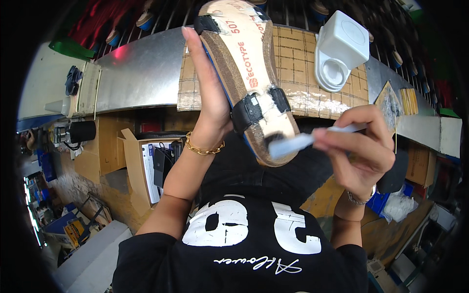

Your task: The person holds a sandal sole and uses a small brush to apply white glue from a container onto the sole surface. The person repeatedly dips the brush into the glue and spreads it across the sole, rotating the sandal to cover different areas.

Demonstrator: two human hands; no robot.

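Observation:
Underside up, a sandal bottom (pixel 254 63) without its outsole slants across the middle, its cork edges and pale insole board in view. Black straps are folded over onto it in several spots. My left hand (pixel 211 93) is closed around its left side, thumb stretched up along the edge; the fingers beneath are hidden. My right hand (pixel 361 151) pinches a pale, slim brush (pixel 293 145), blurred by motion. Its wide end lies over the near end of the sandal, beside a dark patch; whether it touches cannot be told.
A cardboard sheet (pixel 312 53) covers part of the metal bench (pixel 141 68). On it stands a white plastic pot (pixel 344 36) with a round open cup. Behind, several shoes hang on a rack (pixel 171 14). An open carton (pixel 137 166) with boxes stands below left.

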